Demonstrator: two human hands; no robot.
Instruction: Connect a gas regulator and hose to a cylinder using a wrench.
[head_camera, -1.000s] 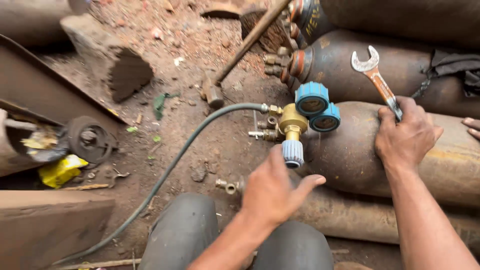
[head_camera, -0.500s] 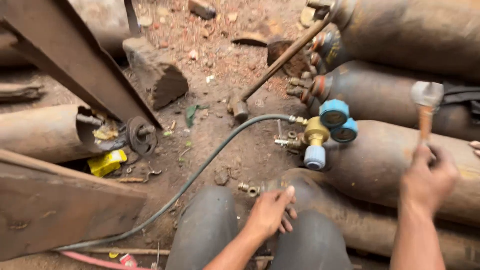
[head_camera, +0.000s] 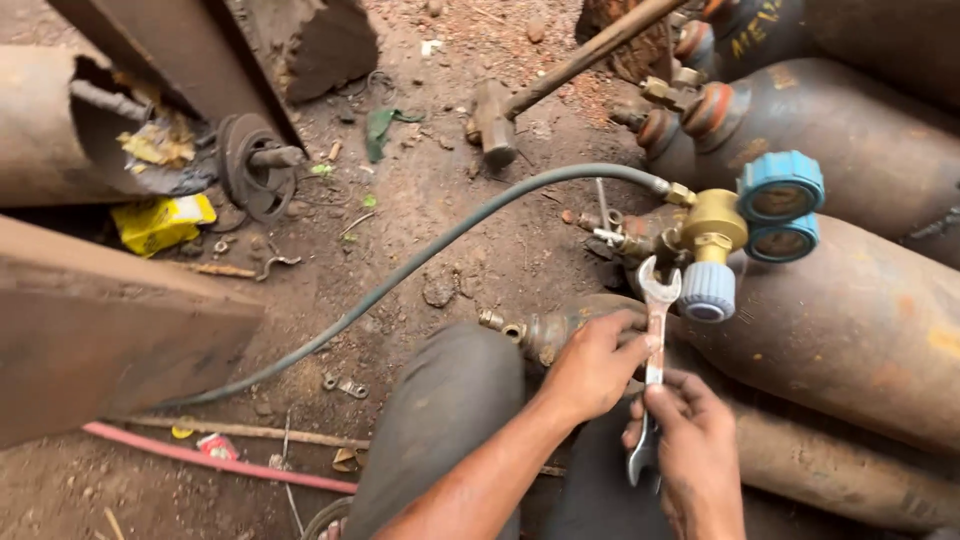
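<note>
Both hands held one open-ended spanner (head_camera: 651, 372), upright, near the middle right of the scene. The left hand (head_camera: 592, 365) had its fingers closed round the upper shank just below the open head; the right hand (head_camera: 690, 450) had its fingers wrapped round the lower shank, with the ring end showing beside the thumb. The spanner head stood just below the brass regulator (head_camera: 712, 222), near its ribbed knob (head_camera: 707, 291), but was not seated on any nut. In my judgement, the head should sit square and fully home on the fitting's flats before force is applied, with the pull kept clear of the two blue-rimmed gauges (head_camera: 780, 205). The green hose (head_camera: 420, 262) ran from the regulator away to the near left across the dirt floor. The gas cylinders (head_camera: 850, 320) lay on their sides at right; their contents could not be seen.
</note>
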